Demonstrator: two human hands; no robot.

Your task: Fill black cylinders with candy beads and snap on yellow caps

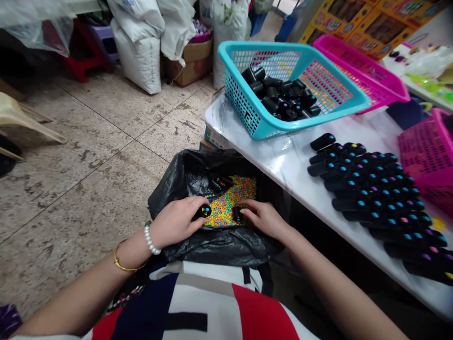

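Note:
In my lap sits a black plastic bag (219, 245) lining a container, with many small coloured beads (226, 204) inside. My left hand (182, 217), wearing a pearl bracelet and a gold bangle, grips a black cylinder (205, 210) whose round end with coloured dots faces up. On the right of the beads, my right hand (262, 217) holds another small black piece (237, 214) between thumb and fingers, low against the beads. A few more black cylinders (221, 183) lie at the far side of the bag.
A white table (269, 156) stands to the right. Rows of black cylinders (375, 189) with coloured ends lie on it. Behind them is a blue basket (255, 125) of black pieces, beside a pink basket (389, 80). White sacks (138, 56) and a cardboard box (189, 61) stand on the floor.

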